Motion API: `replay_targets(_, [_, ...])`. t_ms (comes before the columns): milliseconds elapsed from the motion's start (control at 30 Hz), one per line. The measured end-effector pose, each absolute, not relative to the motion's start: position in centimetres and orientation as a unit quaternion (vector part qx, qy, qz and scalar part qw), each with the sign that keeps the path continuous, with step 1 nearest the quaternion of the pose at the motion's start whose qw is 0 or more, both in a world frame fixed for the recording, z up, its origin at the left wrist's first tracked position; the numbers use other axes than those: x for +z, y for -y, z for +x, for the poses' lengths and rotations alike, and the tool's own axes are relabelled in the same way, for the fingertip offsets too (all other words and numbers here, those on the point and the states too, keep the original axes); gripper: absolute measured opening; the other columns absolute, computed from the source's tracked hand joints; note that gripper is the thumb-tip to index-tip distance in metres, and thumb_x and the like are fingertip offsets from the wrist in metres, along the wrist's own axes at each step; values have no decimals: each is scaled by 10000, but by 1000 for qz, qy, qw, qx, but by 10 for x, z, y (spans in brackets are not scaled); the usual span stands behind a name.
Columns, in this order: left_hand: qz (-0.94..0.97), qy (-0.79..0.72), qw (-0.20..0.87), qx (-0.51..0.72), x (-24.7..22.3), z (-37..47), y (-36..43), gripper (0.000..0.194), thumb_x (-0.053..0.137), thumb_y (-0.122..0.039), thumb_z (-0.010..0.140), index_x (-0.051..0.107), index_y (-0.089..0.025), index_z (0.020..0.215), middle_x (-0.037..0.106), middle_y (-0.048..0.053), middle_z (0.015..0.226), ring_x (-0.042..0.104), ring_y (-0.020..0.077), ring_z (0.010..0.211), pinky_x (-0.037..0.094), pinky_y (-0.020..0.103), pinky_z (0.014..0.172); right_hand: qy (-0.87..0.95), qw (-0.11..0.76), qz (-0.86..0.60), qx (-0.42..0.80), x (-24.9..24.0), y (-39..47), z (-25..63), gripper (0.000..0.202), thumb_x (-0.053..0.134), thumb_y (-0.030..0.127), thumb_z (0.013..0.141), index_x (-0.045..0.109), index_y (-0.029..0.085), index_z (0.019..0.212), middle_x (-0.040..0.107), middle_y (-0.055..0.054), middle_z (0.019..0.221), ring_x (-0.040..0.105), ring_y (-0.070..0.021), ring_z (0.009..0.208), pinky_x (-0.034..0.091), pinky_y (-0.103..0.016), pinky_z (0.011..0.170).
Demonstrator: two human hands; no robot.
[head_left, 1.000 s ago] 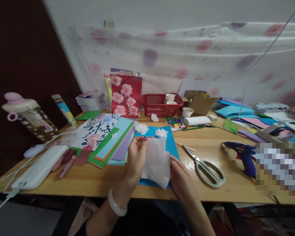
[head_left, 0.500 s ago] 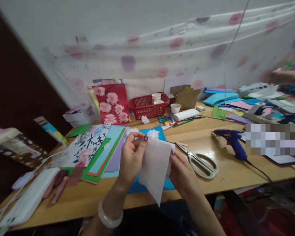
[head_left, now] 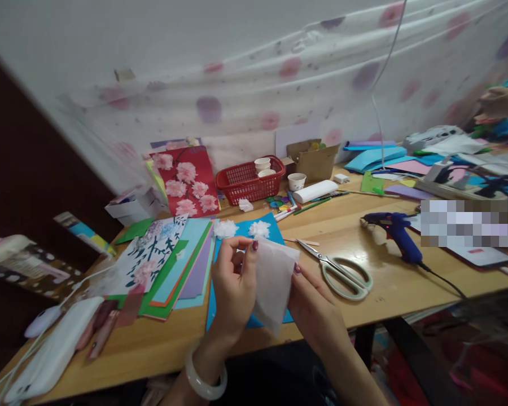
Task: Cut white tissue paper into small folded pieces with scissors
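Observation:
A folded sheet of thin white tissue paper (head_left: 273, 282) is held up between my two hands, its lower end tapering to a point. My left hand (head_left: 237, 276) pinches its upper left edge between thumb and fingers. On the other side, my right hand (head_left: 315, 304) grips the right edge, with some fingers hidden behind the paper. Beneath lies a blue sheet (head_left: 275, 221) with two white paper flowers, one left (head_left: 226, 228) and one right (head_left: 259, 229). Scissors (head_left: 342, 273) with pale handles rest to the right of my right hand.
A blue glue gun (head_left: 395, 231) stands on the table (head_left: 322, 225) at right, its cord trailing over the edge. Coloured paper sheets (head_left: 195, 270) are stacked at left. Behind are a red basket (head_left: 249, 183) and a red flower picture (head_left: 190, 180). Another person's hand (head_left: 502, 101) shows far right.
The paper is turned and drawn in, so its lower point hangs less far down. My right hand sits slightly lower on its edge. The whole view has shifted a little.

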State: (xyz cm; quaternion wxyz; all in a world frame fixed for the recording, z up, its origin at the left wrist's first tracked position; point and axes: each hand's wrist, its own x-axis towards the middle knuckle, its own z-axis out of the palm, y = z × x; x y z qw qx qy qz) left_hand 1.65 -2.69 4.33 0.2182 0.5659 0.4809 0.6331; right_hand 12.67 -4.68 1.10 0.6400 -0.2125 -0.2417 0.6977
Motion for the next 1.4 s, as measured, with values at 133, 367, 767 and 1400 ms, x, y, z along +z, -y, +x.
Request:
replay_targets(133, [571, -495, 192, 626, 40, 18, 25, 124, 574, -336, 893, 569, -214, 874, 531, -55, 604, 555, 99, 556, 438, 189, 527, 241, 636, -192, 708, 8, 47, 123, 264, 789, 371, 707, 761, 280, 953, 777, -47, 926, 645, -285, 1075, 474, -440, 967])
replay_targets(367, [600, -512, 129, 601, 36, 16, 24, 85, 563, -293, 895, 582, -211, 888, 631, -16, 765, 555, 96, 559, 438, 212, 514, 294, 608, -192, 712, 17, 44, 122, 373, 695, 555, 748, 758, 262, 971, 762, -70, 988, 636, -299, 1069, 491, -425, 936])
replay_targets(767, [605, -502, 142, 601, 37, 16, 24, 111, 553, -321, 902, 580, -213, 898, 633, -15, 776, 555, 95, 540, 426, 213, 475, 326, 621, -241, 672, 2, 44, 126, 277, 720, 431, 788, 744, 278, 1018, 755, -31, 991, 655, -231, 968, 516, -348, 851])
replay_targets(1400, [533, -429, 365, 631, 43, 3, 31, 220, 723, -290, 773, 622, -188, 940, 700, 62, 983, 660, 172, 923, 517, 291, 844, 307, 624, -236, 679, 12, 44, 133, 265, 729, 439, 774, 764, 259, 964, 769, -59, 907, 682, -266, 928, 528, -407, 854])
